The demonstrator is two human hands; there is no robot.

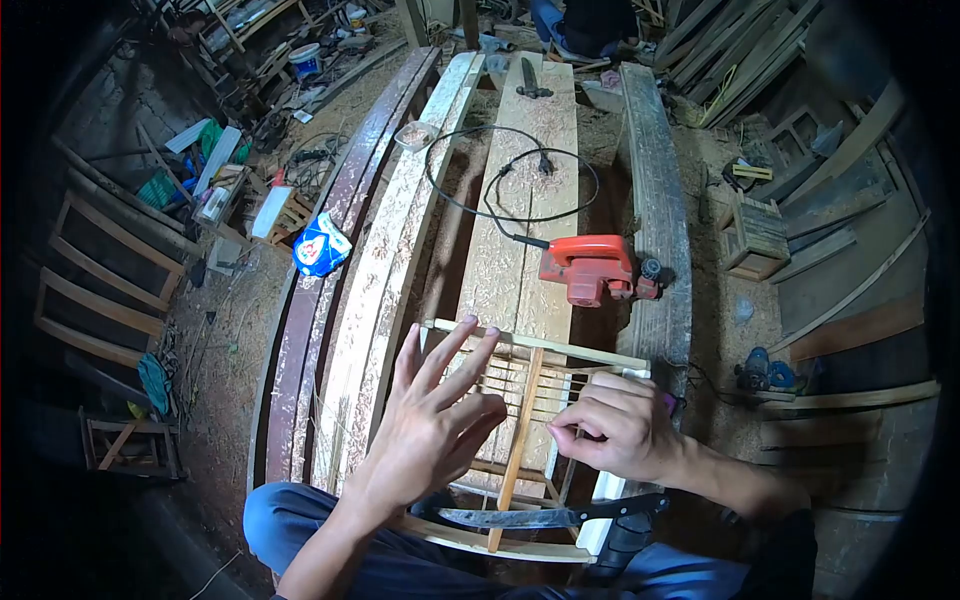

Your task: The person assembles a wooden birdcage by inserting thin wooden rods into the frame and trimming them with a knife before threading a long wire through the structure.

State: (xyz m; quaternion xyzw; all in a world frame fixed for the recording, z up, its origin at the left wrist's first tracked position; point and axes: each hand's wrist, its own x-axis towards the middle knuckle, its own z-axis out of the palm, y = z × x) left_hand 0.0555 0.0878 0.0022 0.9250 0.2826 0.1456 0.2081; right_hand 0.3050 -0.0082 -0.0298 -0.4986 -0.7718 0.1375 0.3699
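My left hand [425, 430] is raised over the left part of a small slatted wooden frame [590, 355], its fingers spread apart. Above the frame's right side my right hand [620, 425] is closed in a pinch; what it holds, if anything, is hidden. Just beyond that hand shows a small purple bit [670, 402]. A knife [530, 517] with a black riveted handle lies across the near part of the frame, over an orange-brown wooden strip [515, 450]. Thin rods inside the frame are partly covered by my hands.
Long planks [385, 250] stretch ahead, strewn with shavings. A red electric planer [590, 265] with a looped black cord [480, 130] rests beyond the frame. On the left is a blue-and-white packet [322, 245]; a wooden stool [752, 238] stands right. Another person [590, 25] sits at the back.
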